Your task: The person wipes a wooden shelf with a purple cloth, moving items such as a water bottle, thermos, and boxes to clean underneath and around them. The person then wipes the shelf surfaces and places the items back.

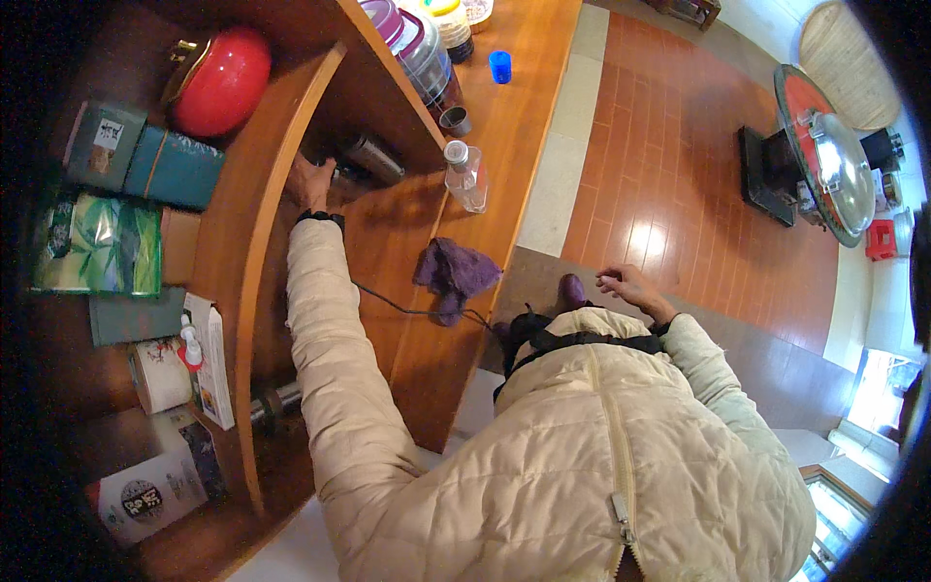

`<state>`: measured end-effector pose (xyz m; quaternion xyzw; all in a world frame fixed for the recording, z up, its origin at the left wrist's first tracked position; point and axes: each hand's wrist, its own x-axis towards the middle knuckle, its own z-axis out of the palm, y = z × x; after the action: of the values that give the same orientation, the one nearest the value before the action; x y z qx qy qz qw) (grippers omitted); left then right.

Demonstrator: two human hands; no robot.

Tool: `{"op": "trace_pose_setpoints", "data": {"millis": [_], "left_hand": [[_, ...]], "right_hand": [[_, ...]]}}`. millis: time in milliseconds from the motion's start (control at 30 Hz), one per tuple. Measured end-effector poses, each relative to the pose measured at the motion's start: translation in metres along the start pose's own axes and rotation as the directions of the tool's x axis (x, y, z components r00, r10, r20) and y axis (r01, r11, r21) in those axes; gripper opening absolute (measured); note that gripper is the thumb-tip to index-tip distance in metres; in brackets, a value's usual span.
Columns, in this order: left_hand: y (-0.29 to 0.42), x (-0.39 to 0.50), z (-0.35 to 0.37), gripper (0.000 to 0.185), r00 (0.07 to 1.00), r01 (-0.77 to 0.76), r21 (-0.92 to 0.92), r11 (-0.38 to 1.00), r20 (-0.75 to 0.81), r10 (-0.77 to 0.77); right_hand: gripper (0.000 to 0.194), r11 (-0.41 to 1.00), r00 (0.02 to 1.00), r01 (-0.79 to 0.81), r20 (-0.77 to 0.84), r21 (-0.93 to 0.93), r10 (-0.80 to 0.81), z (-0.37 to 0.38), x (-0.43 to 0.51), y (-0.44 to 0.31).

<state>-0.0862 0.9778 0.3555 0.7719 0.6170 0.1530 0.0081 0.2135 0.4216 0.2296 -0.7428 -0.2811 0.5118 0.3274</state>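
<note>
My left hand [313, 183] reaches deep into a compartment of the wooden cabinet. Its fingers bend around or beside something dark and small; shadow hides what they touch. A grey metal cylinder [377, 158] lies just past the fingertips. My right hand [631, 289] hangs over the floor with loosely bent fingers and holds nothing. On the wooden top between my arms lies a crumpled purple cloth [458, 273]. A clear plastic bottle with a white cap [467, 178] stands beyond it, and a small metal cup [455, 121] is farther along.
A blue plastic cup [500, 67] and a purple-lidded jar [422, 54] stand farther along the top. Upper shelves hold a red rounded object [225, 81], dark boxes [174, 167] and a green package [102, 244]. A black cable [393, 304] crosses the wood. Rightward stands a round table [789, 102] with a glass-like lid.
</note>
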Motion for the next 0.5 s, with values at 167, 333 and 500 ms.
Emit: {"op": "trace_pose_setpoints", "data": {"millis": [167, 333, 500], "left_hand": [[-0.041, -0.026, -0.019, 0.082, 0.995, 0.02, -0.306, 0.952, 0.094, 0.01], [-0.096, -0.047, -0.018, 0.075, 0.994, 0.109, -0.193, 0.975, 0.027, -0.106], [-0.13, -0.068, -0.028, 0.067, 0.997, 0.07, 0.01, 0.998, -0.041, -0.069]], "right_hand": [[0.027, 0.999, 0.997, 0.034, 0.068, -0.009, -0.033, 0.004, 0.003, -0.011], [0.026, 0.995, 0.99, 0.069, 0.127, -0.075, -0.059, 0.008, 0.013, -0.022], [0.025, 0.995, 0.976, 0.062, 0.212, -0.078, -0.044, 0.01, 0.019, -0.029]]}}
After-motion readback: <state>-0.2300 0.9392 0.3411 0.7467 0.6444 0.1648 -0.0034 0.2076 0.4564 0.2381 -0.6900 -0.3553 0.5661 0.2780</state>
